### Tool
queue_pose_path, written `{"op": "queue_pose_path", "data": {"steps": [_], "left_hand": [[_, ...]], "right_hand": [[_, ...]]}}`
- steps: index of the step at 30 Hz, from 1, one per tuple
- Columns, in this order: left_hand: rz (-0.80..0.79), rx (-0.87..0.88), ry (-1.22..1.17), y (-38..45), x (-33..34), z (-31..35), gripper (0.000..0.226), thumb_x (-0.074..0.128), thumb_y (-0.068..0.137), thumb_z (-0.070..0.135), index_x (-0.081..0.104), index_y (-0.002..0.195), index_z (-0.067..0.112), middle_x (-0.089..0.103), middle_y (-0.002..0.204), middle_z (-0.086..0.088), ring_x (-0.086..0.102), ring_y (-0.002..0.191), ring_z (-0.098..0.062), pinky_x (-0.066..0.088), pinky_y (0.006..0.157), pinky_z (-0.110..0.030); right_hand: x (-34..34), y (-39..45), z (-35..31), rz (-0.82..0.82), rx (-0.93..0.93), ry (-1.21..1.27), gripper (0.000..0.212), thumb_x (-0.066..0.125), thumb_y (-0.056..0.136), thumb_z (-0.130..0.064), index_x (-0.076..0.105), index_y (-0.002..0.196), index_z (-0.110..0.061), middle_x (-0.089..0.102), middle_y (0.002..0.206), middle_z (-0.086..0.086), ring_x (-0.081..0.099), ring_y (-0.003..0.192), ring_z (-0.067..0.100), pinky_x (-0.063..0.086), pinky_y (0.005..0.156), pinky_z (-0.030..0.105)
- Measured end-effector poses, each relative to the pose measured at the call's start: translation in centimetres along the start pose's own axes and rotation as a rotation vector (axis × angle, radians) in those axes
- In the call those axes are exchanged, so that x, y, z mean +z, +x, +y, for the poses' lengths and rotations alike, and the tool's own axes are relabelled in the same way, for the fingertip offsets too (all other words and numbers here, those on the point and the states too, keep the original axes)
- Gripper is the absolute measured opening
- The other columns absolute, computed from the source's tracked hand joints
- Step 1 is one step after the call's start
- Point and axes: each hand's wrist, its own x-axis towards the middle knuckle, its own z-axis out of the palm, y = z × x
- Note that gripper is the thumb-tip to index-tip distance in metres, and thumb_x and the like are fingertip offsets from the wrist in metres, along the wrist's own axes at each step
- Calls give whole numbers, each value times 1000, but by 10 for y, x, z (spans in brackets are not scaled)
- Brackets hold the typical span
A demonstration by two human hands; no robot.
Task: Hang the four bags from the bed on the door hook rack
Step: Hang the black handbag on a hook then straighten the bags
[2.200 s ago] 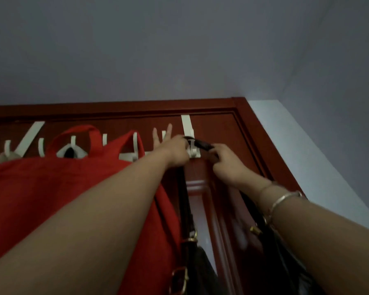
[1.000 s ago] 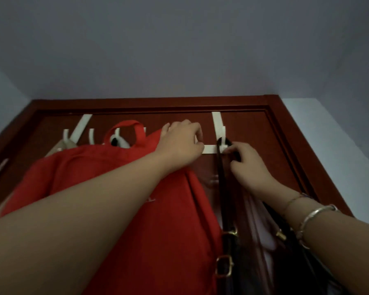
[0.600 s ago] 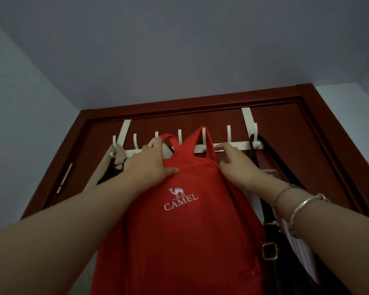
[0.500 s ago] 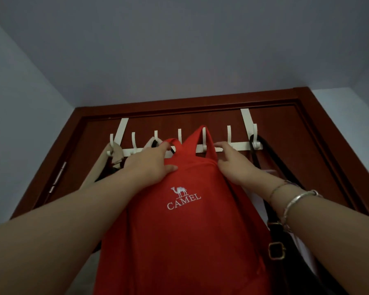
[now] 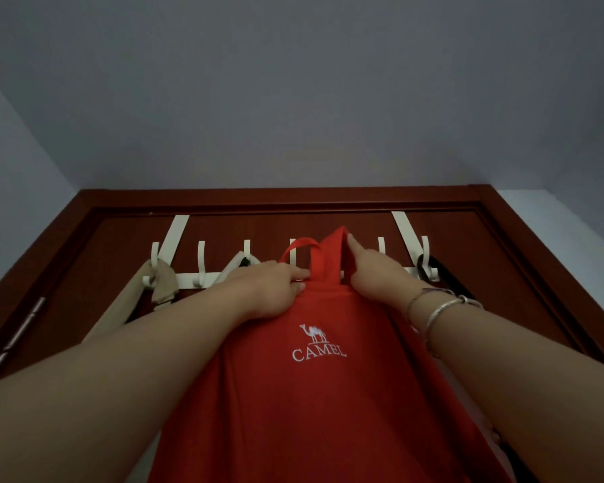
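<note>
A red cloth bag (image 5: pixel 314 395) with a white CAMEL logo hangs in front of the white over-door hook rack (image 5: pixel 203 275). My left hand (image 5: pixel 276 289) pinches the base of its left handle loop, which rises over a middle hook. My right hand (image 5: pixel 373 270) holds the right handle, lifted to hook-tip height. A beige bag (image 5: pixel 163 285) hangs on the far-left hook. A black strap (image 5: pixel 424 264) of a dark bag hangs on the far-right hook. Another pale strap (image 5: pixel 236 263) sits on a hook behind my left hand.
The rack hangs by two white brackets over the top of a dark red wooden door (image 5: pixel 328 224). A door hinge (image 5: pixel 25 325) shows at the left. Grey-blue walls and ceiling surround the door frame. Bracelets (image 5: pixel 440 308) circle my right wrist.
Both hands have moved from the black strap on the far-right hook to the red bag's handles. The red handles now sit higher against the middle hooks.
</note>
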Motion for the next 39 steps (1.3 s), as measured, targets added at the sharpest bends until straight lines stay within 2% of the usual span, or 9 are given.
{"op": "queue_pose_path", "data": {"steps": [4, 8, 13, 21, 26, 29, 33, 36, 39], "left_hand": [[41, -7, 46, 11, -1, -8, 43, 31, 97, 41, 38, 139, 42, 40, 151, 2, 35, 140, -21, 27, 114, -44], [49, 6, 63, 14, -1, -6, 43, 31, 97, 36, 40, 139, 41, 39, 152, 7, 33, 141, -18, 24, 116, -42], [-23, 6, 26, 12, 10, 1, 44, 35, 91, 25, 53, 126, 43, 56, 138, 0, 54, 123, -22, 43, 103, -44], [67, 3, 0, -10, 37, -8, 42, 38, 93, 31, 47, 131, 48, 53, 140, 8, 58, 118, -17, 48, 98, -40], [167, -3, 6, -39, 33, -3, 42, 46, 92, 40, 45, 133, 38, 45, 140, -5, 56, 117, -24, 45, 94, -35], [202, -37, -104, -70, 22, -7, 47, 58, 83, 46, 39, 122, 26, 48, 129, -4, 57, 110, -26, 42, 90, -34], [245, -161, -362, -116, 10, -8, 67, 70, 75, 45, 26, 120, 23, 50, 114, -5, 59, 99, -24, 51, 91, -49], [234, -275, -490, -142, 12, 3, 87, 73, 76, 35, 8, 132, 23, 45, 125, -6, 54, 109, -24, 47, 97, -44], [219, -322, -506, -164, 20, 14, 78, 70, 80, 26, 16, 136, 24, 48, 134, -12, 55, 113, -26, 48, 94, -39]], "right_hand": [[-4, 16, -6, -18, -9, -104, 72, 47, 89, -29, 10, 150, -24, 43, 141, 17, 47, 125, 35, 39, 100, 44], [-14, 21, -10, -59, 7, -76, 44, 42, 83, -21, 56, 125, -17, 60, 127, 13, 57, 113, 33, 46, 92, 39], [-12, 4, 3, -69, -41, 12, 35, 45, 79, -20, 70, 104, -22, 69, 113, 8, 63, 99, 28, 51, 89, 40], [13, -47, 22, 76, -78, 246, 50, 40, 86, -18, 48, 135, -27, 61, 129, 10, 61, 98, 17, 46, 83, 28], [32, -72, 27, -1, -36, 160, 62, 37, 88, -13, 24, 146, -30, 60, 126, 21, 59, 111, 35, 46, 94, 39], [39, -103, 29, -38, -12, 223, 50, 33, 94, -16, 30, 143, -20, 50, 138, 21, 48, 127, 33, 36, 107, 37], [33, -130, 24, -57, 78, 253, 43, 35, 95, -40, 36, 130, -13, 52, 131, 25, 52, 119, 40, 40, 97, 40], [22, -138, 20, -140, 121, 221, 41, 40, 96, -26, 31, 130, -6, 53, 127, 30, 54, 114, 44, 41, 88, 37], [13, -141, 20, -196, 185, 183, 38, 38, 96, -17, 28, 131, -6, 53, 125, 33, 55, 112, 44, 41, 85, 38]]}}
